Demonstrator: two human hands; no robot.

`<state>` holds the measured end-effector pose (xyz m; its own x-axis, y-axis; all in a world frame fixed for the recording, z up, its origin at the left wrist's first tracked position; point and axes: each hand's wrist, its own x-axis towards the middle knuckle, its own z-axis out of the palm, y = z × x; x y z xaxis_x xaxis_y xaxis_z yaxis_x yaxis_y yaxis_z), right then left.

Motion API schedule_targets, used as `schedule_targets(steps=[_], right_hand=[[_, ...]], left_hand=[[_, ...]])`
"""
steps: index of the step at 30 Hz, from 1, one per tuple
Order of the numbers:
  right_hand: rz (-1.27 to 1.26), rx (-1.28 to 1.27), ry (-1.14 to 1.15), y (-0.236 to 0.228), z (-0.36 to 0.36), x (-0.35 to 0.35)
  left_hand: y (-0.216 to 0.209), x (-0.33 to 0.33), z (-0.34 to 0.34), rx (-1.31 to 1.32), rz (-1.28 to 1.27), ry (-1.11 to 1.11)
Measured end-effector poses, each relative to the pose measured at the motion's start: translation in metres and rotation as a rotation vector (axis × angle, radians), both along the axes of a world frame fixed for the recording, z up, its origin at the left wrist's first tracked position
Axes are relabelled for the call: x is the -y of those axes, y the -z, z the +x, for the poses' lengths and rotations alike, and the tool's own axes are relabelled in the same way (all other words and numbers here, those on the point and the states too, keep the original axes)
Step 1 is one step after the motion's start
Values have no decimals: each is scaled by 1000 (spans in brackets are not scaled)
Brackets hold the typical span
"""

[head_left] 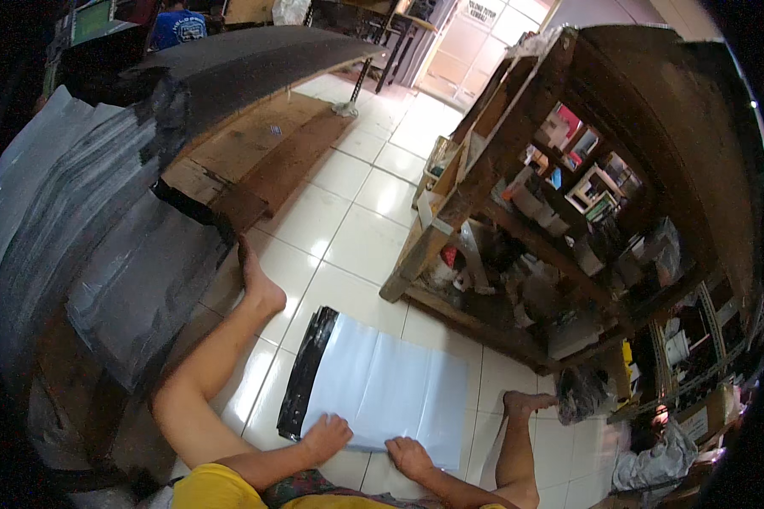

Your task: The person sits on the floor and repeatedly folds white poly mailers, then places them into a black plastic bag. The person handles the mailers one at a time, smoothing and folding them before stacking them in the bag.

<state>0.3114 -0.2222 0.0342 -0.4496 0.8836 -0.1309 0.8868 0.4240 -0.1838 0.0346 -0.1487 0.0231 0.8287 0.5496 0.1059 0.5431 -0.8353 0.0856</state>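
Note:
On the tiled floor between my bare legs lies a flat stack of pale white plastic sheets point(390, 386), with a glossy black strip point(307, 369) along its left side. My left hand point(327, 438) rests at the stack's near edge by the black strip, its fingers curled in on the plastic. A little to the right, my right hand point(409, 456) is closed at the same near edge, fingers bent over it. The sheets look smooth, with faint crease lines running from far to near. What lies under my fingers is hidden.
At the left, a large pile of grey-white plastic sheeting point(119, 229) drapes beside a low wooden bench point(255, 140). A heavy wooden table frame point(416, 263) holding clutter stands at the right. Metal shelving point(696, 339) and plastic bags point(654, 467) sit lower right.

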Motion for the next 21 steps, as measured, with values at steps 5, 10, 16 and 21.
schedule_targets(steps=[5,10,16,21], right_hand=[[-122,56,28,8,4,-2],[176,98,130,12,33,28],[100,97,150,14,69,48],[-81,8,181,8,94,45]], left_hand=[[8,-1,-21,-124,-22,-126],[-6,-4,-32,-129,-180,-191],[-19,-2,-41,-269,72,-150],[-29,-13,-51,-299,-34,-164]])
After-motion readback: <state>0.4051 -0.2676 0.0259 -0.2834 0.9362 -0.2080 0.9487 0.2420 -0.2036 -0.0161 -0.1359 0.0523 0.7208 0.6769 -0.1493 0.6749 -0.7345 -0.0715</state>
